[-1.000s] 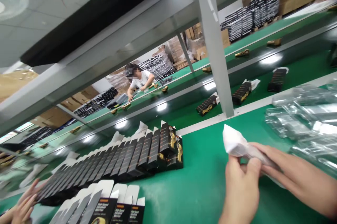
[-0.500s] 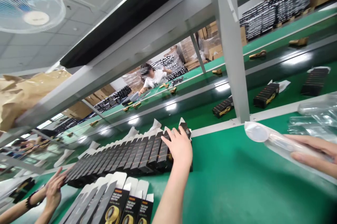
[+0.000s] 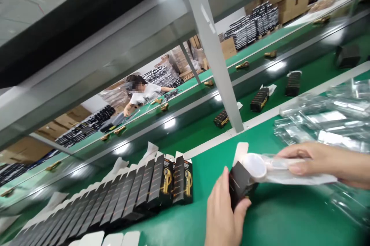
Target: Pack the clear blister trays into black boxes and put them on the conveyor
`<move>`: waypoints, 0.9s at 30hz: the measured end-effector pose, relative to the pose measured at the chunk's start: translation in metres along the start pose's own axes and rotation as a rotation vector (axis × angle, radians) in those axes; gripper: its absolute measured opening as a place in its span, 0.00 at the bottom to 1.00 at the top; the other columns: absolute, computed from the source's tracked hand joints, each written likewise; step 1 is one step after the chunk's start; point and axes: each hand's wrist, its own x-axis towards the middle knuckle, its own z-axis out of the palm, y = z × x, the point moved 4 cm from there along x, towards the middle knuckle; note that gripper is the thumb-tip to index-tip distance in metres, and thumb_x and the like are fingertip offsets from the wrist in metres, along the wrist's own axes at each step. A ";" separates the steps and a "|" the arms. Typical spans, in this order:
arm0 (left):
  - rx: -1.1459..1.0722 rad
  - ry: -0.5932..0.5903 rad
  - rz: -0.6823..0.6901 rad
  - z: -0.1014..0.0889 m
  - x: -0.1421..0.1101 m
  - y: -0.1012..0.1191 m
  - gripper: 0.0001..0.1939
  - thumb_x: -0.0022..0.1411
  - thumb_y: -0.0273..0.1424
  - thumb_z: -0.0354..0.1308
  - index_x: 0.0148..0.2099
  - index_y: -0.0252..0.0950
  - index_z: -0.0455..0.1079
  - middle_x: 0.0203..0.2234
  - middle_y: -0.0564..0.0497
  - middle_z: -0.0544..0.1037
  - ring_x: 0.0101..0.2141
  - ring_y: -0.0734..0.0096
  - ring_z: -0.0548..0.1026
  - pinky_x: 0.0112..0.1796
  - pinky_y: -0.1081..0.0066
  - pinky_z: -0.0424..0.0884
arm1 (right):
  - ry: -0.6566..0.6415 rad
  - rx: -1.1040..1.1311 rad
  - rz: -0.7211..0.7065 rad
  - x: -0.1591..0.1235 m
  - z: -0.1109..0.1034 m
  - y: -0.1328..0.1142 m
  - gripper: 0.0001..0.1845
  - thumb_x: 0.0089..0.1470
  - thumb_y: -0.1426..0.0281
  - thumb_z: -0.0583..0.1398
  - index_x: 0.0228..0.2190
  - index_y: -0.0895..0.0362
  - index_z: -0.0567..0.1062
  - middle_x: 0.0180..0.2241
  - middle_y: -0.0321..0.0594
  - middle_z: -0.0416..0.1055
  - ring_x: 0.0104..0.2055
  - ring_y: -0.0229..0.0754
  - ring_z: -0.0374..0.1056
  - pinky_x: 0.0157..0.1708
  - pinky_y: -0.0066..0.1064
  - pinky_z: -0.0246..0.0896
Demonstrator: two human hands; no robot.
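Note:
My left hand (image 3: 222, 215) is wrapped around a small black box (image 3: 238, 184), whose white flap stands up at the open end. In my right hand (image 3: 315, 161) is a handheld fan (image 3: 256, 165) in clear plastic, with a pale round head and a long handle. The fan's head is at the mouth of the box, overlapping its edge; how far it reaches in cannot be made out. To the left, a long row of black boxes (image 3: 133, 192) stands on the green table, the nearest ones printed with a golden fan.
Clear plastic trays (image 3: 332, 118) are heaped at the right. A grey metal post (image 3: 215, 57) rises from the table's far rail. Beyond it, a conveyor belt (image 3: 185, 138) carries several black boxes. Across from me, a person (image 3: 146, 91) works among golden fans. White flaps (image 3: 112, 238) show at the bottom edge.
My left hand has taken a box from the row's right end and brought it right and nearer. My right hand has moved the fan left to the box. The view has swung right.

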 end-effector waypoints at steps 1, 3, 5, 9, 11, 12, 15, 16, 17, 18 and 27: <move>0.042 0.041 0.061 0.001 -0.003 0.001 0.31 0.66 0.39 0.51 0.67 0.35 0.49 0.57 0.42 0.70 0.54 0.61 0.70 0.52 0.68 0.71 | -0.084 0.014 0.005 -0.002 0.000 0.000 0.25 0.44 0.50 0.62 0.38 0.52 0.81 0.36 0.39 0.77 0.36 0.44 0.72 0.29 0.25 0.62; 0.099 0.125 0.215 -0.001 -0.006 0.010 0.29 0.68 0.41 0.48 0.66 0.32 0.52 0.52 0.40 0.74 0.51 0.60 0.73 0.49 0.67 0.72 | -0.227 0.035 0.018 -0.009 0.000 0.002 0.22 0.45 0.55 0.60 0.38 0.53 0.81 0.34 0.36 0.77 0.34 0.40 0.70 0.27 0.22 0.54; 0.121 0.163 0.396 -0.006 -0.004 0.027 0.26 0.69 0.40 0.45 0.63 0.28 0.56 0.47 0.40 0.77 0.46 0.60 0.76 0.46 0.65 0.74 | -0.266 -0.032 0.034 -0.015 -0.001 0.002 0.17 0.44 0.60 0.59 0.35 0.54 0.81 0.30 0.33 0.76 0.30 0.36 0.68 0.25 0.22 0.48; 0.147 0.092 0.627 -0.010 0.003 0.058 0.21 0.68 0.38 0.49 0.54 0.27 0.65 0.42 0.41 0.80 0.40 0.61 0.79 0.40 0.64 0.77 | -0.329 -0.187 0.090 -0.025 0.009 -0.004 0.11 0.45 0.70 0.58 0.32 0.54 0.78 0.28 0.32 0.74 0.29 0.37 0.65 0.25 0.24 0.49; 0.164 0.107 0.620 -0.008 0.003 0.061 0.21 0.68 0.38 0.48 0.53 0.27 0.65 0.42 0.41 0.80 0.39 0.60 0.79 0.39 0.63 0.78 | -0.303 -0.237 0.092 -0.026 0.016 -0.007 0.10 0.44 0.72 0.58 0.31 0.54 0.76 0.30 0.33 0.74 0.31 0.40 0.67 0.27 0.26 0.52; 0.168 0.126 0.602 -0.004 0.002 0.060 0.21 0.68 0.39 0.47 0.54 0.27 0.65 0.43 0.41 0.79 0.40 0.59 0.79 0.39 0.62 0.78 | -0.284 -0.252 0.087 -0.026 0.020 -0.008 0.09 0.44 0.71 0.59 0.32 0.54 0.74 0.31 0.33 0.74 0.32 0.41 0.67 0.28 0.26 0.53; 0.147 0.176 0.561 0.009 -0.007 0.053 0.23 0.70 0.39 0.43 0.57 0.29 0.63 0.43 0.41 0.79 0.41 0.59 0.78 0.40 0.61 0.77 | -0.246 -0.275 0.059 -0.024 0.031 -0.007 0.10 0.47 0.67 0.61 0.34 0.53 0.69 0.33 0.34 0.72 0.35 0.43 0.66 0.31 0.28 0.56; 0.143 0.184 0.548 0.014 -0.009 0.051 0.23 0.70 0.39 0.42 0.58 0.29 0.62 0.43 0.41 0.78 0.41 0.59 0.78 0.40 0.61 0.77 | -0.239 -0.291 0.052 -0.023 0.034 -0.006 0.11 0.49 0.65 0.61 0.35 0.53 0.68 0.33 0.34 0.72 0.35 0.43 0.66 0.31 0.28 0.56; 0.144 0.186 0.531 0.017 -0.011 0.049 0.23 0.70 0.39 0.42 0.59 0.29 0.62 0.43 0.41 0.78 0.42 0.59 0.77 0.41 0.61 0.76 | -0.236 -0.309 0.044 -0.022 0.037 -0.004 0.11 0.50 0.64 0.61 0.35 0.53 0.67 0.34 0.34 0.71 0.35 0.43 0.67 0.31 0.29 0.57; 0.149 0.188 0.509 0.019 -0.012 0.048 0.23 0.70 0.38 0.42 0.59 0.29 0.61 0.43 0.41 0.78 0.42 0.59 0.77 0.42 0.61 0.76 | -0.233 -0.327 0.035 -0.020 0.039 -0.003 0.11 0.50 0.64 0.61 0.35 0.53 0.66 0.33 0.34 0.71 0.35 0.43 0.67 0.31 0.29 0.57; 0.160 -0.032 0.136 -0.022 0.091 -0.024 0.25 0.65 0.34 0.50 0.63 0.36 0.56 0.54 0.42 0.71 0.52 0.59 0.71 0.51 0.61 0.69 | 0.471 -0.295 -0.223 -0.022 -0.070 -0.071 0.29 0.57 0.50 0.56 0.56 0.50 0.66 0.55 0.37 0.67 0.52 0.52 0.66 0.46 0.40 0.65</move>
